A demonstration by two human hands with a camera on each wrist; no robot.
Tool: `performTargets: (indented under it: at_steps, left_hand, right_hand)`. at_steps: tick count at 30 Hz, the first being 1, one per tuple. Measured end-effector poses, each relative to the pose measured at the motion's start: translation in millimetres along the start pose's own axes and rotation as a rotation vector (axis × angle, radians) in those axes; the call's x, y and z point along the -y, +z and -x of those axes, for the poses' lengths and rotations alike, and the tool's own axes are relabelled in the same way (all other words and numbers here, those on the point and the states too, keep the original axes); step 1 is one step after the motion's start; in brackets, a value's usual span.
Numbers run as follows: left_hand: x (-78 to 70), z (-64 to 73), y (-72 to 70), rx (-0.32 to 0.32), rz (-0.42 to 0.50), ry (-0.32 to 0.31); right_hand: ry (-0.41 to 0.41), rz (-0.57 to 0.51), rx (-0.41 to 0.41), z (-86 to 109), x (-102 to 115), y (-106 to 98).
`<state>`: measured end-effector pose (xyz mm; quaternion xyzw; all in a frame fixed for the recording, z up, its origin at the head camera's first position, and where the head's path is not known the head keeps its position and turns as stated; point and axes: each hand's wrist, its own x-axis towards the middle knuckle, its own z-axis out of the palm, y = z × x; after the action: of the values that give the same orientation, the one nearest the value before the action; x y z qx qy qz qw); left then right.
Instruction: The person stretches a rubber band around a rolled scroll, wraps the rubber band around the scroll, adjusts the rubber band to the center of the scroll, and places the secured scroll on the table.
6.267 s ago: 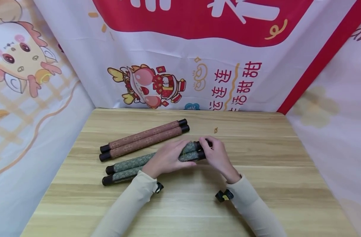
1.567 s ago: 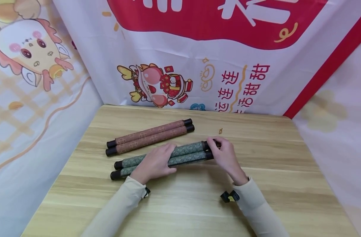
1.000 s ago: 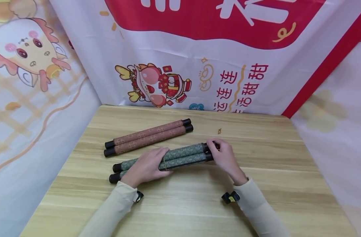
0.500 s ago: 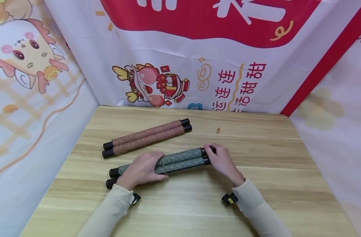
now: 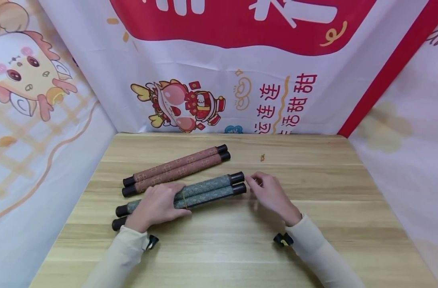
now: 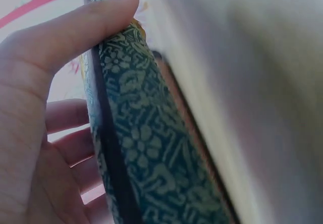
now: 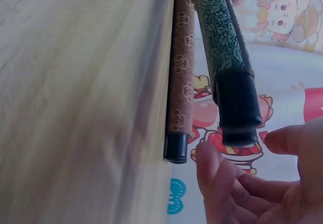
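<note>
My left hand grips a pair of green patterned scrolls with dark end knobs, lying side by side. A thin yellow rubber band circles both beside that hand. In the left wrist view my thumb presses along one green roll, with the fingers behind it. My right hand is just off the right-hand knobs, fingers loosely bent. The right wrist view shows a gap between its fingertips and the black knob, with nothing visible held.
Behind the green pair, two brown patterned scrolls with black ends lie side by side on the wooden table. A small crumpled yellowish piece lies to their right. A printed cloth hangs along the back edge.
The left hand has carried the green pair leftward. The right hand has let go of the right-hand knobs. Since the oldest frame, the rubber band sits further left along the pair.
</note>
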<state>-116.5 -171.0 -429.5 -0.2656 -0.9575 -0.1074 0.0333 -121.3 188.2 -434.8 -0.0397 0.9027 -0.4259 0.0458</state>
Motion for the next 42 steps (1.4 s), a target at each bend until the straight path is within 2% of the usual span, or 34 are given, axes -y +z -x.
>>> performTargets:
  at_steps: [4, 10, 14, 19, 25, 30, 33, 38, 42]
  left_hand:
    - [18.6, -2.3, -20.1, -0.027, -0.038, -0.032]
    - [46.4, -18.1, -47.7, 0.024, 0.006, -0.082]
    - [68.3, -32.7, -61.1, 0.052, 0.012, -0.098]
    - [93.9, -50.0, -74.5, 0.082, -0.039, -0.133]
    - [121.2, -67.4, -72.2, 0.128, -0.027, -0.185]
    - [138.8, -80.1, -64.7, 0.164, 0.001, -0.218]
    - [147.6, -88.4, -59.4, 0.189, -0.015, -0.236]
    - [156.9, -98.7, -50.8, 0.231, -0.040, -0.280]
    - [159.4, -104.7, -45.3, 0.244, -0.058, -0.293]
  right_hand:
    - [-0.029, 0.029, 0.020, -0.1, 1, -7]
    - [-0.064, 0.072, 0.017, -4.4, -6, -20]
    - [-0.064, 0.110, 0.002, -14.7, -10, -32]
    - [-0.043, 0.127, -0.033, -35.9, -14, -51]
    - [-0.013, 0.172, -0.064, -61.5, -23, -64]
    - [-0.012, 0.224, -0.059, -79.1, -34, -64]
    - [-0.025, 0.268, -0.070, -90.2, -43, -61]
    - [-0.043, 0.318, -0.087, -105.9, -52, -53]
    - [-0.003, 0.324, -0.069, -113.4, -55, -49]
